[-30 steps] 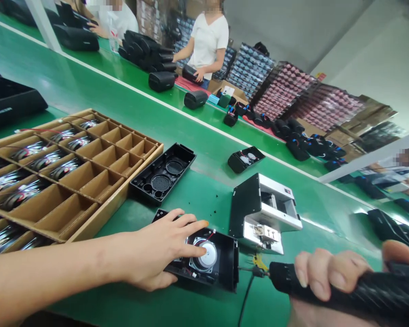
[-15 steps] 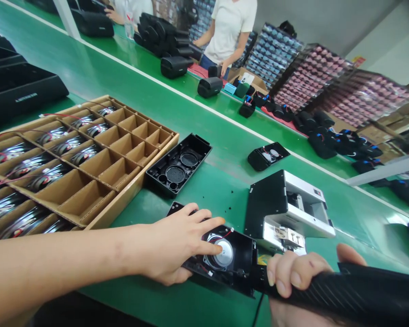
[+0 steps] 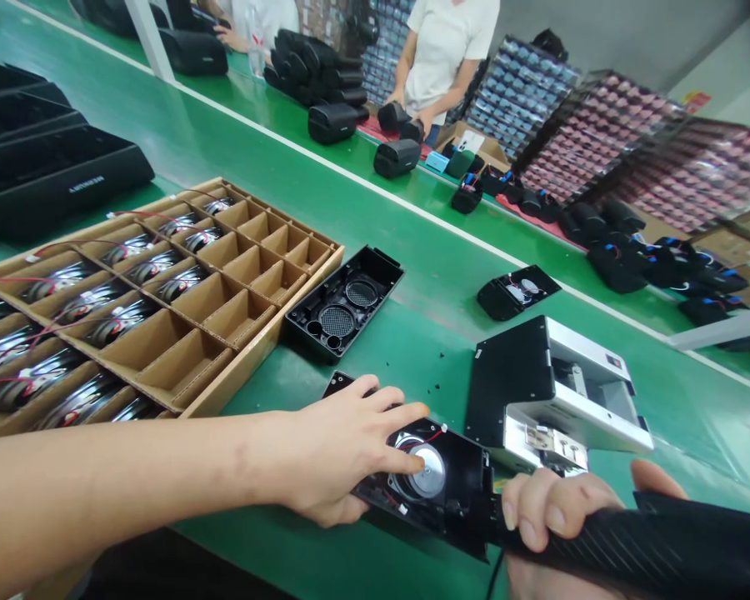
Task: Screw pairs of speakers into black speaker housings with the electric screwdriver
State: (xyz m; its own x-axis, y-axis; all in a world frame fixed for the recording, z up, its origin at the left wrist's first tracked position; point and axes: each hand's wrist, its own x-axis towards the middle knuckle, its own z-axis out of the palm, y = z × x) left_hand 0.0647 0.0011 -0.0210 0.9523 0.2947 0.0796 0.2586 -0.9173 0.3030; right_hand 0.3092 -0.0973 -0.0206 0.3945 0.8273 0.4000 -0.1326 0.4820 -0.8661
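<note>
My left hand (image 3: 350, 446) lies across a black speaker housing (image 3: 462, 467) with its fingers spread, gripping it over the sides. One fingertip rests on the silver round speaker driver (image 3: 426, 471) inside, whose thin red and black wires lie loose. My right hand (image 3: 562, 508) is wrapped round a black electric screwdriver (image 3: 675, 542) with a ribbed grip. The tool lies nearly level, its narrow front end at the right end of the housing. Whether the tip touches a screw cannot be made out.
A divided cardboard tray (image 3: 250, 358) at left holds several speaker drivers. Beyond my left hand lies another black housing (image 3: 343, 308) with two round grilles. A black-and-silver screw feeder (image 3: 537, 392) stands at right. Across the green bench (image 3: 256, 167), a co-worker (image 3: 443, 58) handles black speakers.
The view has swung slightly left, so everything sits further right in the picture. My hands keep the same grip on the housing and screwdriver. The co-worker's hands have shifted among the speakers.
</note>
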